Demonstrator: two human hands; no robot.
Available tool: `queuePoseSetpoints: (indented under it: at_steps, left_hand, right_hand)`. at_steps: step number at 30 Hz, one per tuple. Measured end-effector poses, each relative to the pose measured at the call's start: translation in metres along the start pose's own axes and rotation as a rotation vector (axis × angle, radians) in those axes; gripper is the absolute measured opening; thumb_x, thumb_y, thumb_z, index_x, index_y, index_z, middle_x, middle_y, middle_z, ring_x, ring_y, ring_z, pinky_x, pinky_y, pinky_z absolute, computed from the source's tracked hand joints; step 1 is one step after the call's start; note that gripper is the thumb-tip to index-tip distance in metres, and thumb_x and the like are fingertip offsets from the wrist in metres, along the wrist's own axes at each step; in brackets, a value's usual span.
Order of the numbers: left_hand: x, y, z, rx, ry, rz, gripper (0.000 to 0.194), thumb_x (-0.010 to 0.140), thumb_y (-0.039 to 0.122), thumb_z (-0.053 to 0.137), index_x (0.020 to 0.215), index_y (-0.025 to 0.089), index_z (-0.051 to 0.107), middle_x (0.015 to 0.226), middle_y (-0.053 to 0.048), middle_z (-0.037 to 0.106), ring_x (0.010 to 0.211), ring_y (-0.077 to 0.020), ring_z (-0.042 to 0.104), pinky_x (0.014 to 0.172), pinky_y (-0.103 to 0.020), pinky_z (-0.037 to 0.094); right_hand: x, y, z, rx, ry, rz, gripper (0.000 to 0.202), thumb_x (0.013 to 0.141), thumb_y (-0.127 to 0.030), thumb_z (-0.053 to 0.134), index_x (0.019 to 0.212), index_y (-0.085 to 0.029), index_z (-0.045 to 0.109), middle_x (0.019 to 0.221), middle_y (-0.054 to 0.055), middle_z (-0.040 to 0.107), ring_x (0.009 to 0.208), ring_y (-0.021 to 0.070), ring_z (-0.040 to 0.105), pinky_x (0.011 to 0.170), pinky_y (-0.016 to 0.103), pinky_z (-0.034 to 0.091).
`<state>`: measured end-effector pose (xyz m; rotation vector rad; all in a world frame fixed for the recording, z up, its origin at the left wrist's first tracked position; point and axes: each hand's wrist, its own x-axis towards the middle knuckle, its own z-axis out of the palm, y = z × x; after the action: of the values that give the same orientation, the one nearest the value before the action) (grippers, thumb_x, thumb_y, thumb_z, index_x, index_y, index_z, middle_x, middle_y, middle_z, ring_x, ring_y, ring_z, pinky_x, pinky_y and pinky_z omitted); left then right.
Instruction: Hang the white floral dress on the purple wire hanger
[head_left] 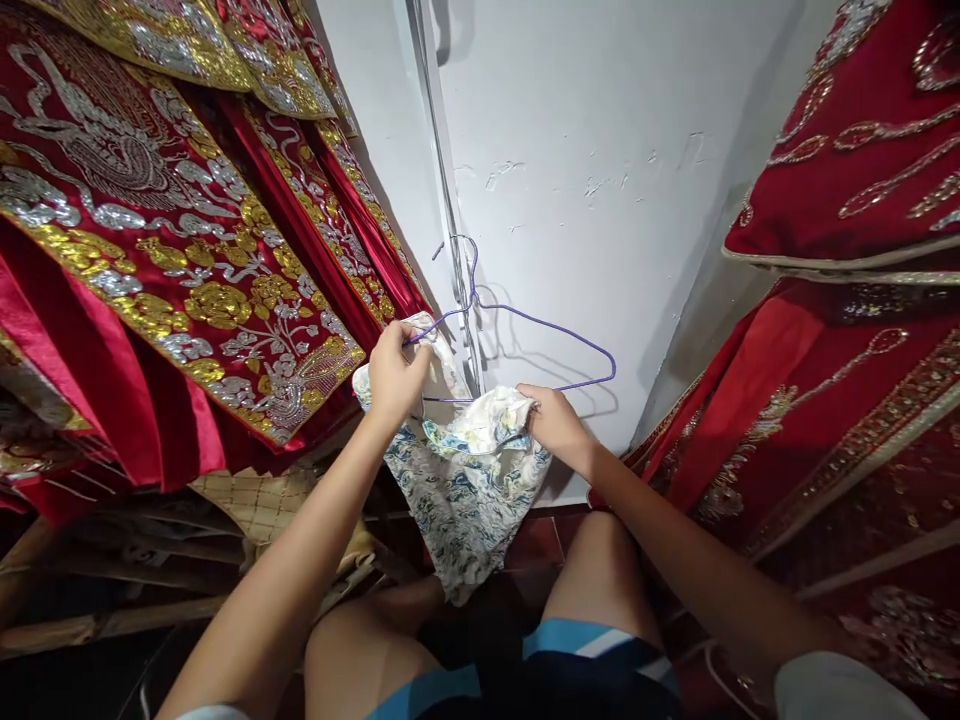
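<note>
A purple wire hanger (pixel 540 318) is in front of the white wall, its hook by a thin vertical cord or pipe. From its left side hangs a white garment (pixel 472 500) with a blue and yellow print. My left hand (pixel 397 368) is closed at the hanger's left shoulder, gripping the garment and the wire there. My right hand (pixel 559 425) pinches the garment's bunched upper edge, just below the hanger's bottom bar. The hanger's right shoulder is bare. My fingertips are partly hidden by the cloth.
Red garments with gold and silver embroidery (pixel 217 290) hang close on the left. More red beaded clothing (pixel 847 370) hangs on the right. A white wall (pixel 585 200) stands ahead. Below left is a wooden or bamboo frame (pixel 150 620); red floor tiles (pixel 536 545) show between my legs.
</note>
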<state>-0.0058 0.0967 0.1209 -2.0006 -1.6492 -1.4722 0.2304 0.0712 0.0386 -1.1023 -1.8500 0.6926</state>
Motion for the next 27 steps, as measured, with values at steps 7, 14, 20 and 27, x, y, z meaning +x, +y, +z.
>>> queuePoseSetpoints:
  at_steps: [7,14,20,27]
  left_hand:
    - [0.001,-0.012,-0.002,0.044,-0.063,0.188,0.024,0.098,0.030,0.047,0.107,0.019,0.065,0.096,-0.007,0.068,0.089,-0.0217,0.061,0.081,-0.031,0.044]
    - [0.004,-0.018,-0.022,0.111,-0.041,0.201,0.027,0.099,0.035,0.046,0.098,0.020,0.068,0.085,-0.006,0.062,0.082,-0.0217,0.057,0.077,-0.032,0.041]
    - [0.001,-0.009,-0.023,0.082,-0.050,0.182,0.028,0.099,0.034,0.045,0.090,0.019,0.066,0.081,-0.006,0.060,0.080,-0.0213,0.056,0.075,-0.031,0.041]
    - [0.001,-0.020,-0.025,0.021,-0.008,0.067,0.032,0.096,0.040,0.049,0.118,0.020,0.059,0.090,-0.007,0.066,0.081,-0.0224,0.061,0.074,-0.031,0.042]
  right_hand:
    - [-0.007,-0.004,-0.016,0.157,-0.001,-0.009,0.071,0.070,-0.017,0.060,0.139,-0.027,0.049,0.073,-0.002,0.064,0.066,0.0192,0.059,0.065,0.029,0.046]
    - [-0.043,-0.012,-0.060,0.220,0.322,-0.122,0.096,0.065,-0.024,0.077,0.152,-0.025,0.035,0.081,0.003,0.068,0.069,0.0236,0.065,0.064,0.034,0.051]
    - [-0.035,-0.014,-0.091,-0.023,0.514,-0.138,0.067,0.074,-0.018,0.070,0.140,-0.024,0.058,0.087,0.004,0.073,0.077,0.0238,0.066,0.078,0.038,0.053]
    - [-0.005,-0.012,-0.124,0.237,0.262,-0.008,0.019,0.069,-0.038,0.078,0.072,-0.020,0.073,0.067,0.004,0.070,0.063,0.0213,0.065,0.057,0.031,0.052]
